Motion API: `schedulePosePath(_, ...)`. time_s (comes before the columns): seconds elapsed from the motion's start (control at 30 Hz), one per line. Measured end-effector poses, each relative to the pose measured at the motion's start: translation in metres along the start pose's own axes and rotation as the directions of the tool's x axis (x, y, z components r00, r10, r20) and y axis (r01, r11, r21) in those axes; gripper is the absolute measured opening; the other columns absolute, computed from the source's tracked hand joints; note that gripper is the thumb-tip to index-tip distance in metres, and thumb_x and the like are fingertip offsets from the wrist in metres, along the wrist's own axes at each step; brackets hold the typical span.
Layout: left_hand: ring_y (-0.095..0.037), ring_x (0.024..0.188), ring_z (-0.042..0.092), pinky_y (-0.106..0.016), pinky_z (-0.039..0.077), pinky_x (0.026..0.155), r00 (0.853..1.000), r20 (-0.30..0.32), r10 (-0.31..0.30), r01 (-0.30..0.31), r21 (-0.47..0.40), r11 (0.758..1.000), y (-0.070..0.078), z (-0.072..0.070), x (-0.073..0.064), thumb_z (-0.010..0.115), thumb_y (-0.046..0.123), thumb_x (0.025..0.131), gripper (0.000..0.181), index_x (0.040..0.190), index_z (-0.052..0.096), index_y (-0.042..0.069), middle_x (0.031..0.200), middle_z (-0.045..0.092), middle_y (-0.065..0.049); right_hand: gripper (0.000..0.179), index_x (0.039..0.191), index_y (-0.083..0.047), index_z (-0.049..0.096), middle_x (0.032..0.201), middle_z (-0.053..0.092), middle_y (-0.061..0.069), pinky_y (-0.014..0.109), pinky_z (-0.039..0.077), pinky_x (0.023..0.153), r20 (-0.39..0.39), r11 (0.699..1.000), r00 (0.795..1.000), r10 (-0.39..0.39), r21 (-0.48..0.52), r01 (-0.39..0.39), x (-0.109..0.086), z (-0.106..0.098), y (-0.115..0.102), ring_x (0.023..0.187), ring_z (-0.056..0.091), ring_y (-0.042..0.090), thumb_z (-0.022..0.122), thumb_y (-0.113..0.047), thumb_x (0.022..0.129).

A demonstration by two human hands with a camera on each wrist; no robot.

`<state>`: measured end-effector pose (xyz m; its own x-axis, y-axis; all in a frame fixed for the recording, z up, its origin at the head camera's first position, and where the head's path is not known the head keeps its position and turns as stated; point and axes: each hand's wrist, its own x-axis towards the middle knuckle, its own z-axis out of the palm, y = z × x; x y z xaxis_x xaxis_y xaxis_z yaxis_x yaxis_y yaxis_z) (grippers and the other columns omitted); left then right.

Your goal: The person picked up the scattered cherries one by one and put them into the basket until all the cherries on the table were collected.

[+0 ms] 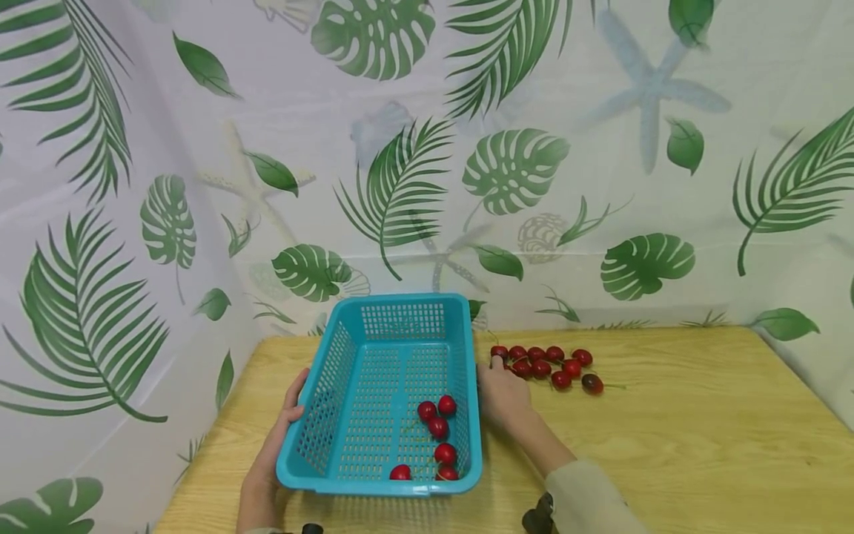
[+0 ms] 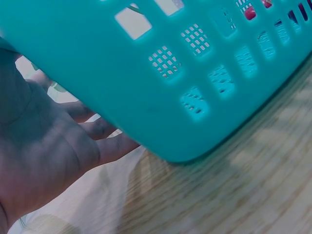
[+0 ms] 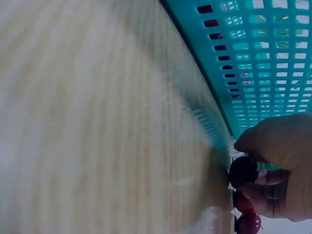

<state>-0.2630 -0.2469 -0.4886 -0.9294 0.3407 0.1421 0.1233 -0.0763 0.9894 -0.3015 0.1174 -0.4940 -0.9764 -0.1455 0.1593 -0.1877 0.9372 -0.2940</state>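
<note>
A blue plastic basket (image 1: 400,487) with perforated walls stands on the table, holding several red cherries (image 1: 438,428) toward its near right side. My left hand (image 1: 276,434) grips the basket's left side, thumb at the rim; in the left wrist view its fingers (image 2: 114,146) run along the outside wall, their tips hidden. Just outside the right wall, my right hand (image 1: 505,397) pinches a dark red cherry (image 3: 243,171) between thumb and fingers, at the left end of a loose cluster of cherries (image 1: 540,368). The basket wall lies close beside that hand.
Wood-grain table (image 1: 700,423) extends to the right of the cherries. Behind it hangs a white cloth (image 1: 427,185) printed with leaves and starfish, which also covers the left side. One darker cherry (image 1: 591,383) with a stem lies at the cluster's right end.
</note>
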Motion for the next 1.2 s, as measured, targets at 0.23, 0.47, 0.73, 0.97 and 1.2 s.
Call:
schedulePosePath(0.23, -0.054, 0.145, 0.002, -0.058, 0.016, 0.112, 0.999, -0.028, -0.046, 0.045, -0.041, 0.998, 0.003, 0.006, -0.001, 0.016, 0.013, 0.097, 0.067, 0.155, 0.007, 0.045, 0.161, -0.008, -0.028, 0.035, 0.120, 0.001, 0.058, 0.100, 0.059, 0.024, 0.049, 0.051, 0.058, 0.018, 0.996, 0.998, 0.065, -0.055, -0.064, -0.017, -0.005, 0.004, 0.073, 0.063, 0.036, 0.060, -0.018, 0.090)
schedulePosePath(0.47, -0.053, 0.145, 0.002, -0.049, 0.021, 0.112, 0.999, -0.023, -0.045, 0.044, -0.025, 0.999, 0.004, 0.005, -0.001, 0.016, 0.014, 0.098, 0.066, 0.157, 0.006, 0.041, 0.161, -0.007, -0.027, 0.026, 0.105, 0.004, 0.065, 0.094, 0.063, 0.021, 0.045, 0.053, 0.062, 0.142, 0.996, 0.986, 0.083, 0.022, -0.087, -0.034, -0.025, 0.017, 0.079, 0.062, 0.030, 0.059, -0.013, 0.086)
schedulePosePath(0.73, -0.052, 0.146, 0.003, -0.061, 0.012, 0.112, 0.997, -0.046, -0.062, 0.059, -0.053, 0.997, 0.004, 0.008, 0.000, 0.015, 0.014, 0.096, 0.067, 0.159, 0.002, 0.035, 0.162, -0.006, -0.026, 0.004, 0.084, -0.006, 0.059, 0.069, 0.053, 0.003, 0.033, 0.039, 0.052, 0.173, 0.973, 0.976, 0.133, 0.164, -0.161, -0.052, -0.041, 0.039, 0.060, 0.049, 0.018, 0.061, -0.009, 0.084)
schedulePosePath(0.97, -0.053, 0.146, 0.001, -0.065, 0.009, 0.111, 0.998, -0.041, -0.051, 0.048, -0.071, 0.996, 0.003, 0.008, 0.001, 0.016, 0.015, 0.095, 0.069, 0.160, -0.005, 0.025, 0.162, -0.007, -0.026, 0.012, 0.092, -0.002, 0.060, 0.080, 0.055, 0.006, 0.035, 0.042, 0.056, 0.183, 0.963, 0.972, 0.148, 0.195, -0.184, -0.059, -0.050, 0.051, 0.067, 0.050, 0.021, 0.061, -0.011, 0.084)
schedulePosePath(1.2, -0.054, 0.146, 0.000, -0.066, 0.008, 0.111, 0.997, -0.052, -0.054, 0.051, -0.050, 0.997, 0.002, 0.007, 0.000, 0.019, 0.016, 0.094, 0.071, 0.160, -0.005, 0.024, 0.161, -0.007, -0.027, 0.009, 0.084, -0.007, 0.057, 0.069, 0.052, 0.002, 0.032, 0.036, 0.051, 0.200, 0.951, 0.960, 0.195, 0.202, -0.235, -0.063, -0.052, 0.056, 0.059, 0.047, 0.018, 0.058, -0.015, 0.087)
